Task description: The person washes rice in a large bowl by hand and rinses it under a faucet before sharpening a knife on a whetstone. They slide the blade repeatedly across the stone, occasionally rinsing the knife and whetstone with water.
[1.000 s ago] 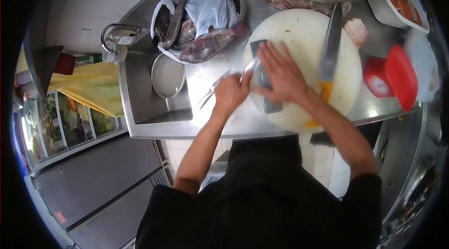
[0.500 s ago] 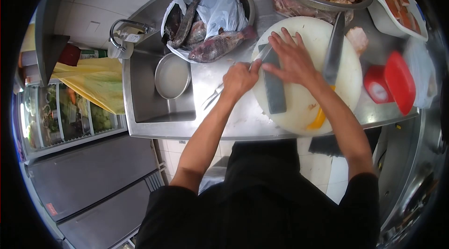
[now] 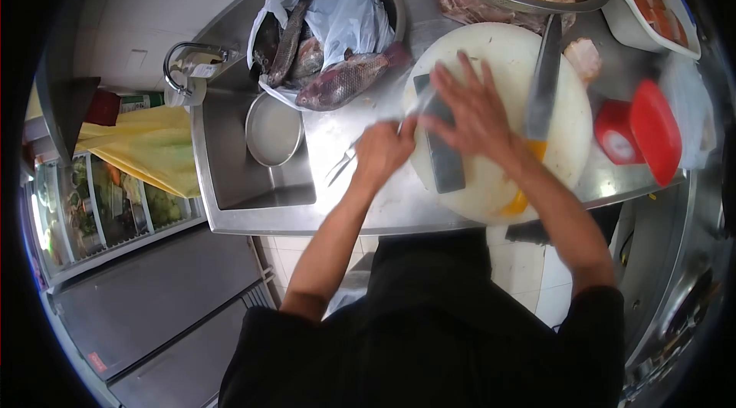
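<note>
A shiny metal tool (image 3: 343, 166) passes through my closed left hand (image 3: 385, 150); one end shows below the fist, and the blurred other end lies over a dark grey rectangular block (image 3: 447, 159). That block rests on the left part of a round white board (image 3: 483, 193). My right hand (image 3: 474, 105) is spread, fingers apart, over the block's upper part and the tool's far end. Its fingers are slightly blurred, and contact beneath them is hidden. A large knife (image 3: 544, 78) lies on the board right of my right hand, near a yellow handle (image 3: 515, 206).
Left are a sink (image 3: 222, 155) holding a round metal bowl (image 3: 274, 130), and a bag (image 3: 349, 21) of fish (image 3: 345, 82). Behind the board stands a basin of meat (image 3: 525, 3). A white tub (image 3: 636, 29) and red containers (image 3: 655, 132) are at the right.
The whole view has shifted slightly. My left hand and the tool have moved a little left and down, and my right hand's fingers have shifted slightly left over the block.
</note>
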### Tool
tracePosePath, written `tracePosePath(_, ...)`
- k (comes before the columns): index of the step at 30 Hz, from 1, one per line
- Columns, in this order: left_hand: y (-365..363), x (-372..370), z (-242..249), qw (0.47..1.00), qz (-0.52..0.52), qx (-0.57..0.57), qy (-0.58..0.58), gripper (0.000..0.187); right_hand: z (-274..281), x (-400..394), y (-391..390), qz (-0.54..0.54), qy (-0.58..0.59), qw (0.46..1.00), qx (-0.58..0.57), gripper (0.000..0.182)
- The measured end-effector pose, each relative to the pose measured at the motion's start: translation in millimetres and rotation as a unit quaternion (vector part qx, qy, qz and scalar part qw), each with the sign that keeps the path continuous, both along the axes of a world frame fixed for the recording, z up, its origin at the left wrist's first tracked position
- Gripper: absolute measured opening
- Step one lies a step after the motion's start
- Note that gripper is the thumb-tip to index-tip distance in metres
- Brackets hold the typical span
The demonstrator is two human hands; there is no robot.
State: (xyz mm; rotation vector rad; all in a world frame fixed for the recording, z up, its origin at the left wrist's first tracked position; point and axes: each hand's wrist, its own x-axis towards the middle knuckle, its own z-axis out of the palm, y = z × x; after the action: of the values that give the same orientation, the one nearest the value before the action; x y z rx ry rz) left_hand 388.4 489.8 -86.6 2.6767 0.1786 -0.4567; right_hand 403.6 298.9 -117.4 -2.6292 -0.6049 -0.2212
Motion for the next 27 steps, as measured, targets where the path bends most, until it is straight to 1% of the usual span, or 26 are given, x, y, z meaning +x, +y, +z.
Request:
tracePosePath(2, -8, 20, 3, 0.999, -0.001, -0.008, -0.036, 0.057, 1, 24, 0, -0.022, -0.001, 0.999, -0.027, 0.086)
tracePosePath(4, -1, 10, -5, 1.0, -0.001, 0.005, -0.016, 0.057, 2, 12, 0, -0.006, -0.002, 1.0, -0.023, 0.085)
tracePosePath(6, 7, -26, -9, 1.0, -0.008, 0.006, 0.019, 0.058, 4, -18, 2, 0.009, 0.008, 1.0, -0.008, 0.086)
tracePosePath(8, 20, -70, 1, 0.999, -0.03, 0.017, 0.039, 0.059, 10, -62, 5, 0.039, 0.07, 0.996, 0.033, 0.087)
tracePosePath(9, 20, -65, 1, 0.999, -0.026, 0.02, 0.039, 0.06, 14, -77, 8, 0.041, 0.084, 0.994, 0.055, 0.089)
tracePosePath(11, 19, -55, 1, 0.998, -0.014, 0.03, 0.049, 0.06, 7, -53, 7, 0.017, 0.034, 0.999, 0.029, 0.089)
tracePosePath(12, 11, -31, 2, 0.998, -0.013, 0.037, 0.04, 0.059, 4, -32, 7, 0.003, 0.004, 1.0, 0.015, 0.089)
tracePosePath(13, 4, -11, -4, 0.999, -0.01, 0.015, -0.03, 0.058, 2, -9, 6, -0.012, -0.015, 1.0, -0.011, 0.088)
tracePosePath(14, -2, 12, -7, 0.999, -0.01, 0.026, -0.034, 0.056, 2, 8, 5, -0.022, -0.009, 0.999, -0.025, 0.088)
tracePosePath(15, -7, 25, -2, 0.998, -0.01, 0.008, -0.054, 0.056, 3, 21, 5, -0.031, -0.003, 0.999, -0.037, 0.088)
tracePosePath(16, -6, 23, -1, 0.999, -0.013, 0.013, -0.049, 0.056, 5, 28, 5, -0.041, 0.001, 0.998, -0.05, 0.088)
tracePosePath(17, -4, 18, -2, 0.999, -0.016, 0.018, -0.043, 0.056, 1, 23, 4, -0.029, -0.016, 0.999, -0.033, 0.088)
tracePosePath(18, -2, 13, -4, 0.999, -0.021, 0.022, -0.04, 0.056, 5, 12, 4, -0.019, -0.002, 0.999, -0.026, 0.088)
tracePosePath(20, 10, -31, -6, 1.0, -0.024, 0.013, 0.011, 0.061, 13, -29, 6, 0.001, 0.03, 0.999, -0.011, 0.089)
tracePosePath(21, 14, -57, 0, 0.999, -0.024, 0.027, 0.027, 0.062, 14, -55, 9, 0.009, 0.05, 0.999, 0.01, 0.088)
tracePosePath(22, 21, -79, 3, 0.999, -0.029, 0.018, 0.038, 0.061, 15, -78, 12, 0.015, 0.07, 0.997, 0.031, 0.087)
tracePosePath(23, 21, -89, 15, 0.997, -0.013, 0.005, 0.071, 0.06, 16, -90, 16, 0.017, 0.078, 0.995, 0.055, 0.084)
tracePosePath(26, 21, -58, 6, 0.997, -0.025, 0.023, 0.072, 0.06, 12, -62, 11, 0.007, 0.051, 0.997, 0.049, 0.082)
tracePosePath(27, 16, -39, 3, 0.999, -0.024, 0.018, 0.043, 0.06, 7, -41, 9, -0.012, 0.018, 0.999, 0.039, 0.081)
